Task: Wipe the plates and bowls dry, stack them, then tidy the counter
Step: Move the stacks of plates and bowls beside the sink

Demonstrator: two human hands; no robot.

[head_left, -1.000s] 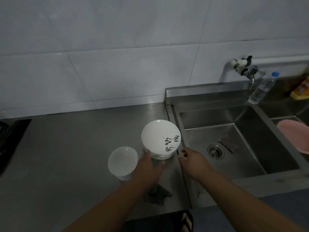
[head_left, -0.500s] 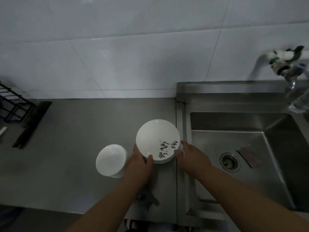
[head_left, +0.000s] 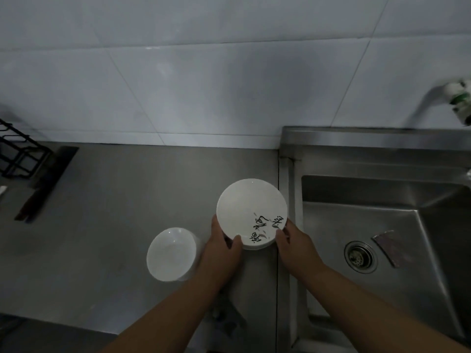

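Now I see both forearms reaching forward over the counter [head_left: 102, 225]. The left hand [head_left: 221, 253] grips the near-left rim of the plate stack [head_left: 251, 210], with the thumb on top. The right hand [head_left: 297, 247] holds the near-right rim with curled fingers. The stack is just beside the sink [head_left: 382, 225] edge. 1 stack of bowls [head_left: 172, 253] stands just left of the left hand.

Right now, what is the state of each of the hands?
Left hand: grips the plate stack at its near-left rim.
Right hand: grips the same stack's near-right rim.
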